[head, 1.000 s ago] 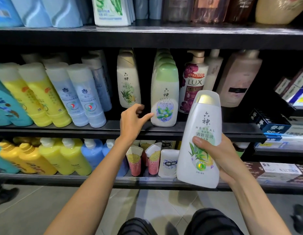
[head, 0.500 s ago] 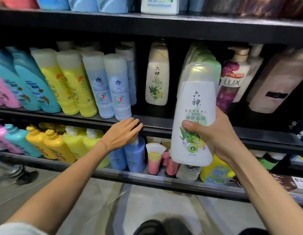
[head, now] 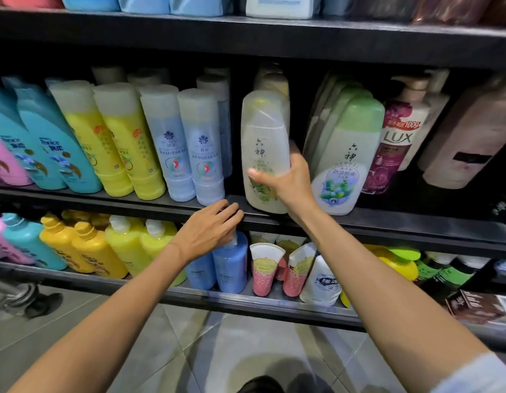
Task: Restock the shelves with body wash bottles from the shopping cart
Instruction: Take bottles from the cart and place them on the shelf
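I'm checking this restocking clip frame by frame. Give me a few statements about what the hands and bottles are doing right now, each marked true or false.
1. The right hand grips the white bottle. True.
2. The white bottle is being set between the pale blue bottles and the green-capped bottle. True.
3. The left hand holds a yellow bottle. False: it holds nothing; its fingers lie straight at the shelf edge.
4. The white bottle is going onto the bottom shelf. False: it is at the middle shelf, above the pump bottles.
5. The LUX bottle stands right of the green-capped bottle. True.
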### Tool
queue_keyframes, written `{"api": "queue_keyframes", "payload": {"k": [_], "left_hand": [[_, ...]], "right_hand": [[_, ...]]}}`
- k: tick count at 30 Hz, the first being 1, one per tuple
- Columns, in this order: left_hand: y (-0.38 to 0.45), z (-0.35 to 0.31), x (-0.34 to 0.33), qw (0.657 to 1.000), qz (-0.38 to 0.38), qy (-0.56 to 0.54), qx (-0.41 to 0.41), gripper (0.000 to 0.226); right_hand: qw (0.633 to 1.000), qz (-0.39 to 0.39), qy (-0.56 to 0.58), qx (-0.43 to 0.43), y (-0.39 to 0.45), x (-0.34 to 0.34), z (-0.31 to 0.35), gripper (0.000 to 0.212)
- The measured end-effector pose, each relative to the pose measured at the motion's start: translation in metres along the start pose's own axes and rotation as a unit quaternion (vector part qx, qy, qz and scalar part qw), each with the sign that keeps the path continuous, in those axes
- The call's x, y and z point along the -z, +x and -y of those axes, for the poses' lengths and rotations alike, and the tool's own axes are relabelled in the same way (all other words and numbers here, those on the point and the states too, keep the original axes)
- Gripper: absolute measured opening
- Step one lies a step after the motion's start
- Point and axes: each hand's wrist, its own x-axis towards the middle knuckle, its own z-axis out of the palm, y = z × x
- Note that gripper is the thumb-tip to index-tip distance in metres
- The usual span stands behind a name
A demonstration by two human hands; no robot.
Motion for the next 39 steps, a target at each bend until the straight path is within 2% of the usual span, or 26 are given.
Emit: {"api": "queue_keyframes", "payload": {"k": [5,9,10,13,14,20,25,28,39], "left_hand": [[0.001,-0.004,0.003,1.0,-0.011,-0.016,0.025,0.028],[0.002,-0.008,0.008,0.998,0.004,-0.032,0.059,0.021],[0.003,-0.008,0.01,0.997,0.008,-0.039,0.069,0.021],[0.004,-0.008,0.015,0.995,0.024,-0.049,0.086,0.02],[0.003,-0.008,0.015,0.995,0.03,-0.05,0.084,0.02],[0.0,-0.005,0.011,0.995,0.057,-0.033,0.077,0.028],[-0.002,-0.004,0.007,0.995,0.052,-0.04,0.079,0.03],[-0.001,-0.003,0.006,0.995,0.05,-0.043,0.074,0.029],[0.001,-0.004,0.011,0.992,0.06,-0.062,0.097,0.034]], "right_hand": [[0.998,-0.018,0.042,-0.048,0.013,-0.002,-0.021,0.033],[0.996,0.009,0.033,-0.078,0.018,-0.002,-0.027,0.023],[0.996,0.006,0.036,-0.08,0.02,-0.002,-0.026,0.027],[0.997,-0.048,0.036,-0.055,0.023,-0.001,-0.025,0.059],[0.996,-0.065,0.024,-0.053,0.022,0.0,-0.025,0.062],[0.994,-0.081,-0.068,-0.038,0.012,-0.001,-0.026,0.054],[0.987,-0.091,-0.135,-0.017,0.006,-0.003,-0.024,0.052],[0.978,-0.092,-0.184,-0.038,0.003,-0.004,-0.031,0.05],[0.972,-0.126,-0.189,-0.06,0.012,-0.013,-0.028,0.052]]}}
